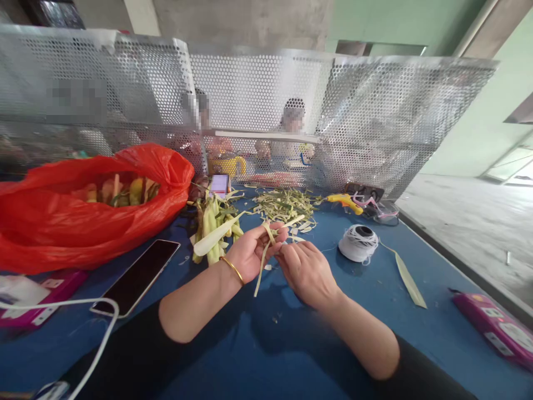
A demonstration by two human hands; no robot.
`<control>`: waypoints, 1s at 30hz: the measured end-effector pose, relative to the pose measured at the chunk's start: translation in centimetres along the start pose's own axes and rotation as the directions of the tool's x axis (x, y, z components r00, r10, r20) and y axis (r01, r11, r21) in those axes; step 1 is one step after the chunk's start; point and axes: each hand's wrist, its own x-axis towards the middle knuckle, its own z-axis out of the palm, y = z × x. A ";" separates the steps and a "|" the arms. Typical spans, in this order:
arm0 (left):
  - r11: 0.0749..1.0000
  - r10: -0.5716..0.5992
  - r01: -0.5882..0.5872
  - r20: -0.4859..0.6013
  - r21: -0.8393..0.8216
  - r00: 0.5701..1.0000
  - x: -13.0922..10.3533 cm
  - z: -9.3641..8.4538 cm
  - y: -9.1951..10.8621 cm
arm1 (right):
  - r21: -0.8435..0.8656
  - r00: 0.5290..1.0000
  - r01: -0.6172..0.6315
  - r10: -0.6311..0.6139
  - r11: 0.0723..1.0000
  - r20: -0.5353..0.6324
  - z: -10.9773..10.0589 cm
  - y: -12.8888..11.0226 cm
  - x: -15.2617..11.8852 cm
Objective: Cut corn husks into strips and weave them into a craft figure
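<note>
Blue tabletop (287,347), right edge slanting from two to four o'clock; working room at six. Perforated metal screen (258,78) closing off far twelve. Red plastic bag (62,239) crowding nine. Shredded husk heap (283,205) at near twelve, apparently trimmed already; husk bundle (213,222) at ten, seemingly unworked. At centre, left hand (249,255) palm up, right hand (308,272) palm down, both pinching. White thread spool (357,246) at three. Held between: pale husk strip (261,269), looped, tail hanging, probably unfinished.

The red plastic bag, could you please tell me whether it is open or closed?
Open. The red plastic bag gapes at the top, showing yellowish pieces inside.
</note>
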 end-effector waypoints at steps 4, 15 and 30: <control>0.997 0.067 -0.067 -0.006 0.029 0.998 0.1 0.1 -0.7 | -0.038 0.994 0.099 -0.101 0.994 -0.051 -0.9 -0.4 0.4; 0.961 0.157 -0.169 0.068 0.221 0.985 0.3 -0.2 -1.9 | 0.379 0.955 -0.228 0.281 0.897 -0.092 -1.0 0.0 0.5; 0.909 0.164 -0.221 0.184 0.353 0.969 0.3 -0.7 -1.9 | 0.696 0.300 -0.630 0.720 -0.344 0.626 0.3 0.5 1.1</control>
